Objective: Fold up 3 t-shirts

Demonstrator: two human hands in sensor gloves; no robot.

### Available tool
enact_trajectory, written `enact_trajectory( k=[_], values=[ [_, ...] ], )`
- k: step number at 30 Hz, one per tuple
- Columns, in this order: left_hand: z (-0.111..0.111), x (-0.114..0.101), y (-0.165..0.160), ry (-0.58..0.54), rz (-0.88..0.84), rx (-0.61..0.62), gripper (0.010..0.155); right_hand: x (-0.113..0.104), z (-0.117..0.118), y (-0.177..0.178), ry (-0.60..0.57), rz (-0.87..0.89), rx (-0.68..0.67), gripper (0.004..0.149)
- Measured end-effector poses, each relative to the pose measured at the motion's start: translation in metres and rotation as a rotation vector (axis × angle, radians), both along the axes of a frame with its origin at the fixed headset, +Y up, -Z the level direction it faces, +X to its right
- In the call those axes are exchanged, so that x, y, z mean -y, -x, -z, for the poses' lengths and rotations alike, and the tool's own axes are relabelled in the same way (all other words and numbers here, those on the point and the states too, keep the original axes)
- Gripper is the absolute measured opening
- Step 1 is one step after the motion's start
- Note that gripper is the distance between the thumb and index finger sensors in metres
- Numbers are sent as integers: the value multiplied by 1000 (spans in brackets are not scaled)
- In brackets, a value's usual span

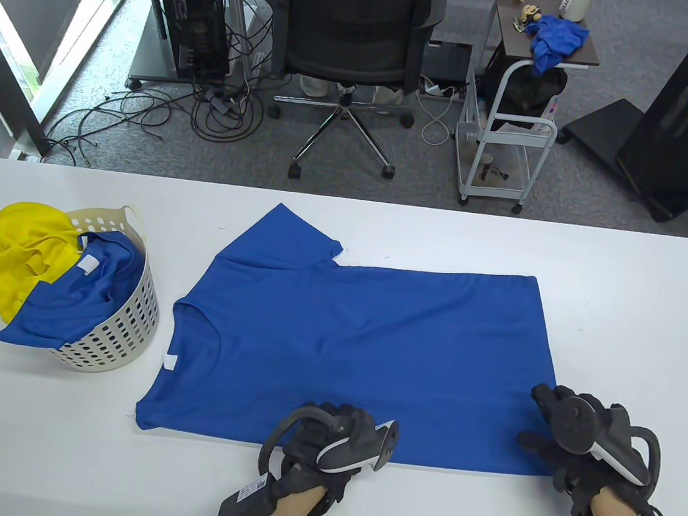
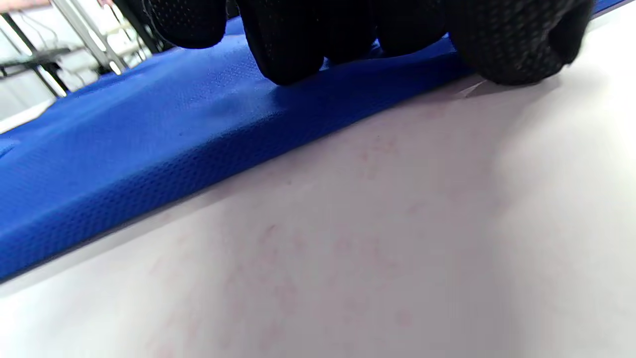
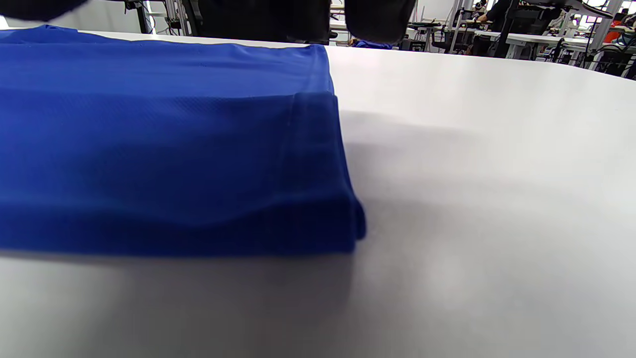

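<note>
Shirt [image 1: 364, 348], blue, lay flat across the middle of the white surface [image 1: 628, 293], folded lengthwise, its folded edge along the near side, collar toward the left edge, hem toward the right, one sleeve pointing to the far edge. White tag [image 1: 170, 363] showed at the collar.

Left hand [image 1: 338, 436] rested on the near folded edge of the shirt, about midway along; the left wrist view showed its fingertips [image 2: 293, 59] pressing down on the cloth, curled round nothing. Grip: spread, flat on fabric.

Right hand [image 1: 573, 436] sat at the near right corner of the shirt, fingers [image 1: 543, 398] straight and laid on the hem. Grip: spread, touching the cloth, pinching nothing.

Basket [image 1: 123, 319], white with slotted wall, stood near the left edge of the surface, just beside the collar. It held a yellow shirt [image 1: 18, 255] and a second blue shirt [image 1: 75, 300], both crumpled and spilling over the rim.

Office chair [image 1: 354, 21] and white cart [image 1: 503, 133] stood on the floor beyond the far edge.
</note>
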State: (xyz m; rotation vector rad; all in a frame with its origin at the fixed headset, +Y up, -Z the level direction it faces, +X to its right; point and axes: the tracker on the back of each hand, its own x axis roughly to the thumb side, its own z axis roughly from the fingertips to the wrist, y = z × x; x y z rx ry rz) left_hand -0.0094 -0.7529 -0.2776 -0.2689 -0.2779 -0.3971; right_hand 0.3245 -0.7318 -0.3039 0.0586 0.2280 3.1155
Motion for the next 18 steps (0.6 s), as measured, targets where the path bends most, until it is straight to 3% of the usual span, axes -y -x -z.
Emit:
enact_trajectory(
  k=[7,12,15,18],
  values=[
    [3,4,-1,-106,-36,3,46,-1,2,0,4,16,-1,79],
    [4,0,-3,-169,-28,41,42,-17,11,-6,-57,102,47,77],
    [9,-19,1,-232,-93,19,42,-34,24,-5,-66,174,49,73],
    [19,-50,5,-340,-109,-11,42,-64,33,7,-85,205,52,71]
  ],
)
